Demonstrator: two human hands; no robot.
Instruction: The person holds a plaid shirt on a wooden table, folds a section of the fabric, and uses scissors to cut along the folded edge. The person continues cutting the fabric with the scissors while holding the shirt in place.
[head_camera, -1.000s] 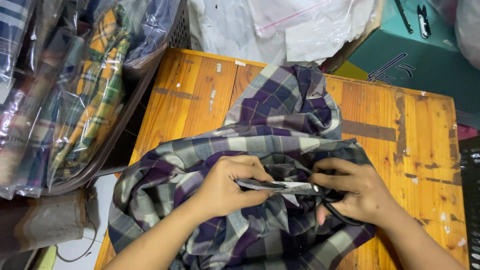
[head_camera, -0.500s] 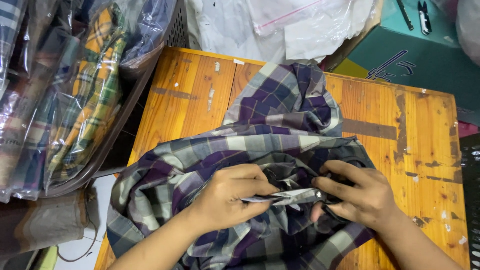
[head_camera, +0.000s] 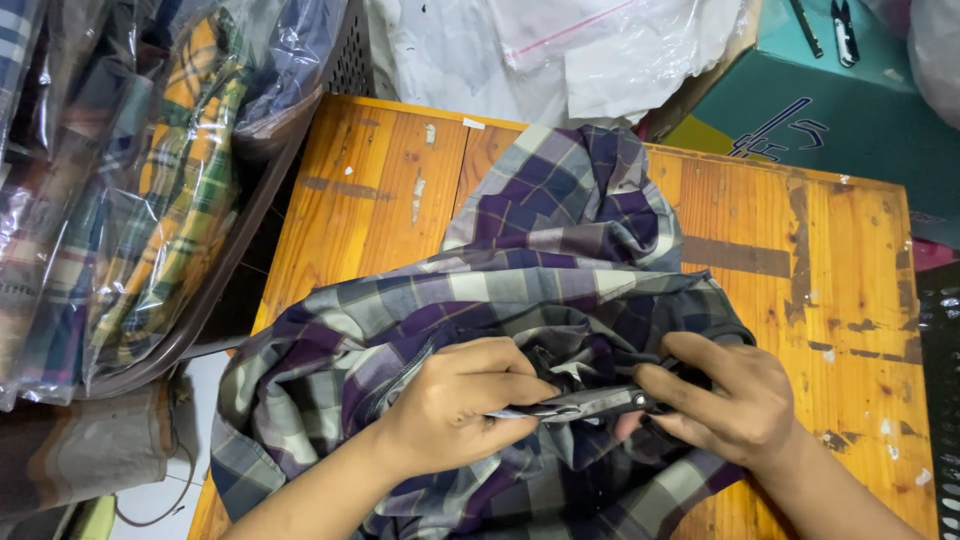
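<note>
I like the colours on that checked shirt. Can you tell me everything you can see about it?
The checked shirt is soft woven cloth in purple, navy, grey and cream squares. It lies crumpled and bunched on the wooden table, with its lower left part drooping over the table's edge. A rumpled part rises toward the far side. The left hand and right hand press on its folds near the front, pinching a strip of fabric, with a thin dark tool, maybe small scissors, held between them.

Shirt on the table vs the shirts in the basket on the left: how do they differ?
The purple plaid shirt lies loose and crumpled on the wooden table, gripped by the left hand and right hand. The bagged shirts are folded in clear plastic; one is orange and green. Both are plaid.
</note>
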